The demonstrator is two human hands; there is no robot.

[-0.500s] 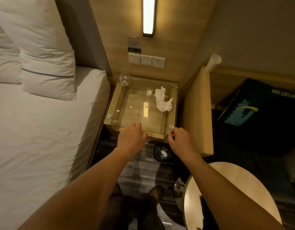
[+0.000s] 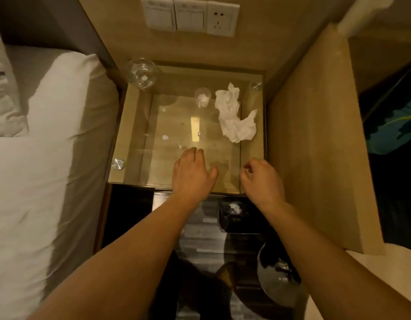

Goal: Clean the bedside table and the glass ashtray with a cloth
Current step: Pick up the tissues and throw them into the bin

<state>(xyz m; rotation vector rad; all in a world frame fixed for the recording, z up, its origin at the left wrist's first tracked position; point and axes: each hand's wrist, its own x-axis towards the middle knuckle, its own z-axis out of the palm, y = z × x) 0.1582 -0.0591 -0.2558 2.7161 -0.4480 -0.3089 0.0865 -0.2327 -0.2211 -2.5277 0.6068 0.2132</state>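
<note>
bedside table: wooden box frame under a clear glass top, silver round fittings at the corners; sat between the bed and a wooden side panel; a lamp glare streak showed mid-glass
glass ashtray: clear, round, at the far left corner of the top, a white scrap inside
cloth: white, crumpled, lay on the glass at the far right side, apart from both hands
white bits: small crumbs scattered on the glass left of centre
left hand: palm down over the near edge of the glass, fingers loosely spread, empty
right hand: over the near right corner, fingers curled in, thumb near forefinger; couldn't tell if it pinched anything
bed: white sheets, just left of the table
wall switches and socket: white, on the wooden wall behind the table
bin: dark, on the floor below the table's near edge, white scrap inside
</note>
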